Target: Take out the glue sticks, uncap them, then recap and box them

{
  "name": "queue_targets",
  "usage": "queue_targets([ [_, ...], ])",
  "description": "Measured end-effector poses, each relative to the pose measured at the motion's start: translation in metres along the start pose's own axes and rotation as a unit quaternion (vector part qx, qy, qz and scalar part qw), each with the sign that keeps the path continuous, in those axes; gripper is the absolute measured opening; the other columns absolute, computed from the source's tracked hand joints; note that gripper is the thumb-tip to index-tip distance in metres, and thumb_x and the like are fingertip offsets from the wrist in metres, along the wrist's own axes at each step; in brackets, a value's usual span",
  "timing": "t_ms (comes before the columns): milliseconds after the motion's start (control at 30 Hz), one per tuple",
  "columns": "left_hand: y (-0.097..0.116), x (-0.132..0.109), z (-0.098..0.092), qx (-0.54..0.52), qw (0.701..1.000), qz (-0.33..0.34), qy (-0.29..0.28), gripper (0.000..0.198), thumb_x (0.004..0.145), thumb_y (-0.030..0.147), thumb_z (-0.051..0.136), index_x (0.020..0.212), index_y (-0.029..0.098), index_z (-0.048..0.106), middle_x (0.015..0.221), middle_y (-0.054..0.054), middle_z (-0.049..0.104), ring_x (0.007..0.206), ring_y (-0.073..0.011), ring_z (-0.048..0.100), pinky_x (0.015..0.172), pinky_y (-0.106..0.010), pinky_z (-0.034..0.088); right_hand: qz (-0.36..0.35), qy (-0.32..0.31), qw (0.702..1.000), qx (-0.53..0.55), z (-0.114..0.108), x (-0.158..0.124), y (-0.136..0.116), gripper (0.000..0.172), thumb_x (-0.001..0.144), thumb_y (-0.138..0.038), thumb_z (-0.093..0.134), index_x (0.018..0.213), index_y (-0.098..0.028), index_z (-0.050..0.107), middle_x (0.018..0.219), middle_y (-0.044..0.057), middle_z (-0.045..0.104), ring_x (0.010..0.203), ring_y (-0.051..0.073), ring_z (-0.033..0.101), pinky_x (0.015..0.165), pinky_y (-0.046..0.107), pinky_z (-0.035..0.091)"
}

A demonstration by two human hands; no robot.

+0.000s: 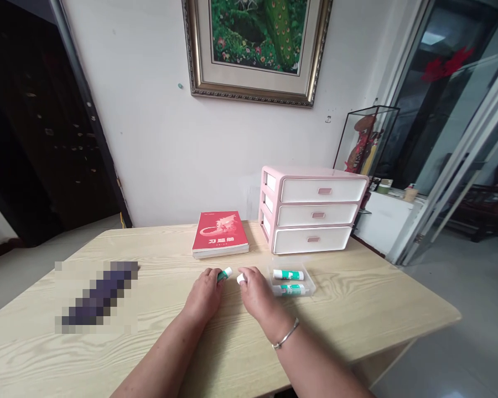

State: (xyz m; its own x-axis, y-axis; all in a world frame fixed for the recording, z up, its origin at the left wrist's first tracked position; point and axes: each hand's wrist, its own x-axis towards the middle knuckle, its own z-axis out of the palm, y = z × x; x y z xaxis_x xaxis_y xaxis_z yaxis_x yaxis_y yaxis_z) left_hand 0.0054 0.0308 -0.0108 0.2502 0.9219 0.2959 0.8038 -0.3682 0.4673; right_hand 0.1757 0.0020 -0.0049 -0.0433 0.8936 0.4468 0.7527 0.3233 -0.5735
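My left hand [204, 293] is closed around a glue stick [221, 275] with a green label, its white end poking out toward the upper right. A short gap away, my right hand [256, 292] pinches a small white cap [241, 278] between thumb and fingers. The cap and the stick are apart, both just above the table. Beside my right hand sits a clear plastic tray [312, 284] with two more glue sticks lying in it, a rear one [289, 275] and a front one [291, 290]. My right hand partly hides the tray's left side.
A stack of red-covered books [221, 232] lies behind my hands on the wooden table [149, 359]. Right of it stands a pink and white three-drawer box [315, 215], drawers shut. A pixelated dark object [97, 296] is at the left. The table's right edge slants away.
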Motion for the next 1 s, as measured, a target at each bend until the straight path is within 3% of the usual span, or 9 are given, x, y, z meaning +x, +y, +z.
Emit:
queue_targets([
  [67, 0.000, -0.002, -0.004, -0.104, 0.995, 0.002, 0.003, 0.030, 0.095, 0.032, 0.042, 0.114, 0.015, 0.057, 0.108, -0.013, 0.062, 0.101, -0.0259, 0.058, 0.089, -0.034, 0.042, 0.007, 0.033, 0.994, 0.102, 0.000, 0.005, 0.006, 0.039, 0.085, -0.007, 0.051, 0.121, -0.014, 0.063, 0.116, 0.013, 0.064, 0.107, 0.021, 0.062, 0.096, 0.033, 0.048],
  [200, 0.009, -0.008, -0.017, -0.257, 0.966, -0.018, -0.039, 0.042, 0.094, 0.051, 0.044, 0.115, 0.017, 0.054, 0.101, -0.009, 0.064, 0.093, -0.0240, 0.058, 0.082, -0.033, 0.043, 0.026, 0.044, 0.962, 0.267, -0.004, 0.013, 0.012, 0.038, 0.087, -0.019, 0.052, 0.125, -0.017, 0.060, 0.111, 0.011, 0.066, 0.090, 0.019, 0.064, 0.080, 0.033, 0.053],
  [400, 0.030, -0.018, -0.035, -0.391, 0.910, -0.043, -0.129, 0.047, 0.090, 0.060, 0.048, 0.110, 0.018, 0.056, 0.098, -0.006, 0.062, 0.079, -0.0168, 0.053, 0.070, -0.027, 0.043, 0.035, 0.020, 0.918, 0.395, -0.013, 0.018, 0.016, 0.039, 0.087, -0.032, 0.058, 0.123, -0.016, 0.060, 0.095, 0.007, 0.067, 0.079, 0.017, 0.062, 0.065, 0.029, 0.049],
  [733, 0.031, -0.021, -0.039, -0.473, 0.866, -0.039, -0.158, 0.036, 0.091, 0.051, 0.053, 0.101, 0.017, 0.057, 0.090, -0.004, 0.059, 0.069, -0.0127, 0.046, 0.064, -0.026, 0.037, 0.031, -0.043, 0.891, 0.451, -0.030, 0.015, 0.011, 0.039, 0.086, -0.038, 0.063, 0.118, -0.017, 0.063, 0.090, 0.004, 0.067, 0.077, 0.015, 0.059, 0.068, 0.029, 0.046],
  [1000, 0.028, -0.020, -0.037, -0.486, 0.860, -0.035, -0.154, 0.032, 0.090, 0.049, 0.055, 0.094, 0.017, 0.056, 0.090, -0.004, 0.059, 0.068, -0.0126, 0.047, 0.063, -0.026, 0.037, 0.007, -0.029, 0.917, 0.397, -0.027, 0.014, 0.012, 0.038, 0.086, -0.036, 0.061, 0.118, -0.016, 0.064, 0.094, 0.006, 0.068, 0.082, 0.017, 0.060, 0.080, 0.033, 0.049],
])
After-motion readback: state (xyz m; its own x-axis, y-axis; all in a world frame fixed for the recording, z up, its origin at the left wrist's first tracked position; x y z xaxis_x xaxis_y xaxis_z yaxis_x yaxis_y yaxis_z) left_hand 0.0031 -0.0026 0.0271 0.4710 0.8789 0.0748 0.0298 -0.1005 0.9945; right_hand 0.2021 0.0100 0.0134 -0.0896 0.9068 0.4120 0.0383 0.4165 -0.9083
